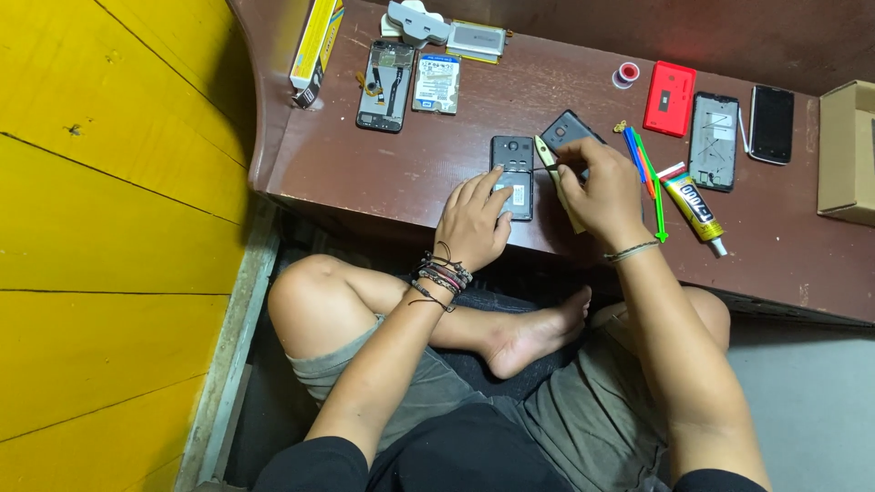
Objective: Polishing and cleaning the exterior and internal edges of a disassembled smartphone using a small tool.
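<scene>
The black rectangular phone with its back cover off (513, 176) is lying lengthwise away from the person on the brown desk (383, 173), the left hand (474, 223) pressing open fingers on it, the right hand (597, 191) pinching a thin tool (553, 166) just beside.

The phone (512, 175) lies flat on the brown surface (383, 173), close to its near edge and about midway along it. It is a small black handset, face down with its back cover off, so the round camera lens near the top end and a pale label lower down show. Its long side runs away from the near edge.

The tweezers (554, 166) are slim and pale yellowish, just to the right of the phone. They lie slanted, the pointed tip toward the phone's upper right corner, the rest hidden.
</scene>
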